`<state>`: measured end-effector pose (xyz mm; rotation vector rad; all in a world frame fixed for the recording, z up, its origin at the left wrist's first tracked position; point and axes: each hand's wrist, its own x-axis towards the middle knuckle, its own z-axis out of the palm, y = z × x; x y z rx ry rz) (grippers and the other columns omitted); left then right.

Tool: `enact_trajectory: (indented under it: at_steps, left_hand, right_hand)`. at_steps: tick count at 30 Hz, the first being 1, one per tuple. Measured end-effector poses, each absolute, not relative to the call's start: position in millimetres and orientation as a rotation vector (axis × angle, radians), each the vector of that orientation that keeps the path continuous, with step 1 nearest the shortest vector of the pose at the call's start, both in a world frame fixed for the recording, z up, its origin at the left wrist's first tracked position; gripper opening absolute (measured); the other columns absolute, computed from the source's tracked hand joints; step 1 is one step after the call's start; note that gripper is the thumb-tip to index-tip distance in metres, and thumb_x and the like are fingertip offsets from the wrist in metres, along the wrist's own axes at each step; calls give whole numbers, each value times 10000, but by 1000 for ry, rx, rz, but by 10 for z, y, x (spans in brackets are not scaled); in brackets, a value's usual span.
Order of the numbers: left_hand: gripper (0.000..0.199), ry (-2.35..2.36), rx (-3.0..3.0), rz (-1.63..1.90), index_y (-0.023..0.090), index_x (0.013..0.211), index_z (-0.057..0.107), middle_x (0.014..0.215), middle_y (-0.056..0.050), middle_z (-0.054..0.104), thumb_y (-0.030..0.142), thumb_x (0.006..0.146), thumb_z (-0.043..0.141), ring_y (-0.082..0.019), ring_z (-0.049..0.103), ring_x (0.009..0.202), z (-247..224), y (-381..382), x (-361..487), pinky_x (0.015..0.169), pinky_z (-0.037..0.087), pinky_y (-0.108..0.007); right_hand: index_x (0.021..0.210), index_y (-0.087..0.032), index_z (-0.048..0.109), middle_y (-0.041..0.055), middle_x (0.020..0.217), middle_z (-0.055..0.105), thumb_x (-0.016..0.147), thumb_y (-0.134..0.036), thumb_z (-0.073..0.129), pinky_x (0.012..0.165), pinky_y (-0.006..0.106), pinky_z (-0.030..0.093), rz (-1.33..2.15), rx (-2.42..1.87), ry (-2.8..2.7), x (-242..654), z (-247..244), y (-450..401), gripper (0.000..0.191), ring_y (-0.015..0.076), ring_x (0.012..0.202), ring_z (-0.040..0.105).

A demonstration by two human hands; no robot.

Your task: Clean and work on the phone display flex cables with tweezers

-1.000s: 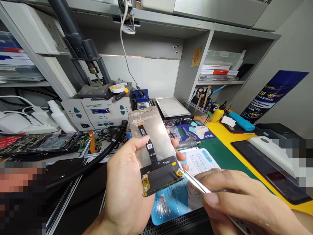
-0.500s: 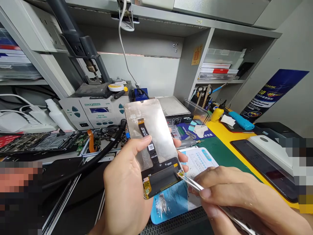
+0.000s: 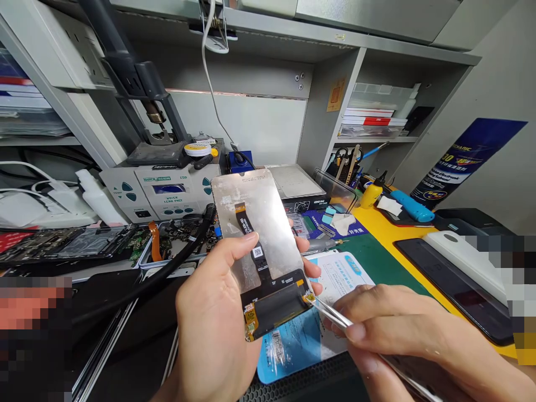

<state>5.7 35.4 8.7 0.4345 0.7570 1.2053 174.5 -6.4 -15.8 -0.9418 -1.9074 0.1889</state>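
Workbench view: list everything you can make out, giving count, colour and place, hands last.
Display panel: one, silver and black, centre
Tweezers: one, silver, at panel's corner
Package: one, blue and white, below panel
Mat: one, green, centre right
Flat glossy device: one, black, right
Spray can: one, blue, far right
Squeeze bottle: one, yellow, right rear
Control unit: one, pale grey, left rear
Circuit boards: several, mostly dark, left
Shelving: one unit, grey, rear
Left hand: one, bare, holding panel
Right hand: one, bare, on tweezers

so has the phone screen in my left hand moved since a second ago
Yes, slightly: the phone screen has shifted upward in view against the silver-topped unit behind it, now hiding that unit's red switch, which showed before.
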Motion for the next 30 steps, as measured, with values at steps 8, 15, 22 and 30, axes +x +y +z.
enact_trajectory:
  at_steps: [8,15,22,30]
  left_hand:
    - [339,814,489,1236,80,846,775,796,-172,773,313,834,529,-308,732,666,55,372,49,577,613,-403]
    - [359,745,433,1219,62,814,772,769,-178,768,309,846,513,-285,724,652,58,374,57,585,605,-372]
    - [368,745,440,1218,68,818,770,750,-174,764,326,844,509,-281,711,650,61,373,67,602,592,-376]
    - [350,744,481,1198,85,845,765,799,-152,766,325,840,510,-267,713,707,62,347,66,684,591,-381]
  right_hand:
    - [884,-261,728,81,765,748,748,-312,761,538,239,627,45,-919,-1933,1695,-145,27,149,232,668,753]
    - [989,-207,663,41,750,749,716,30,630,624,186,624,180,-820,-2067,1812,-108,9,363,169,671,753]
    - [1012,-215,643,18,763,745,712,70,599,682,181,627,226,-837,-2006,1819,-132,-27,416,160,700,755]
    - [952,-232,671,15,751,778,826,-106,659,594,164,630,181,-804,-2002,1794,-201,12,178,182,644,770]
